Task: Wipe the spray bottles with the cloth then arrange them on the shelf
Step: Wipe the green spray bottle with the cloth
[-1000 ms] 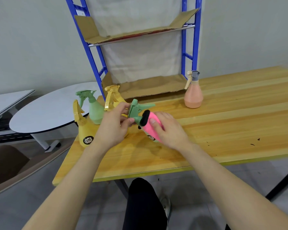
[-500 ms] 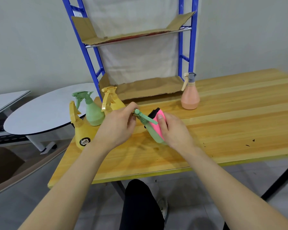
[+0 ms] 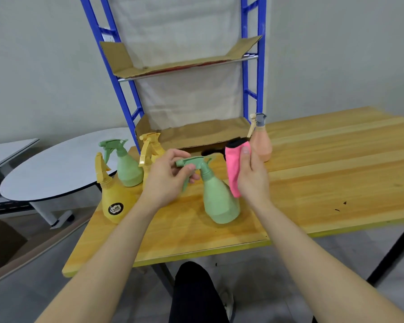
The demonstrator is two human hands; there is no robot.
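Head view: a person's left hand (image 3: 168, 178) has its grip pinched on the spray head of a green spray bottle (image 3: 219, 201) near the front of the wooden surface (image 3: 313, 183). The bottle's long axis runs close to upright, leaning a little left at the top, with the nozzle pointing left. Whether its base rests on the wood cannot be told. The right hand (image 3: 252, 178) has its grip closed round a folded pink cloth (image 3: 234, 169), held just beside the bottle's right shoulder. To the left stand a yellow bottle (image 3: 113, 201), a second green bottle (image 3: 126, 169) and another yellow bottle (image 3: 149, 150). A peach bottle (image 3: 261, 145) stands by the blue shelf (image 3: 196, 134), which is lined with cardboard.
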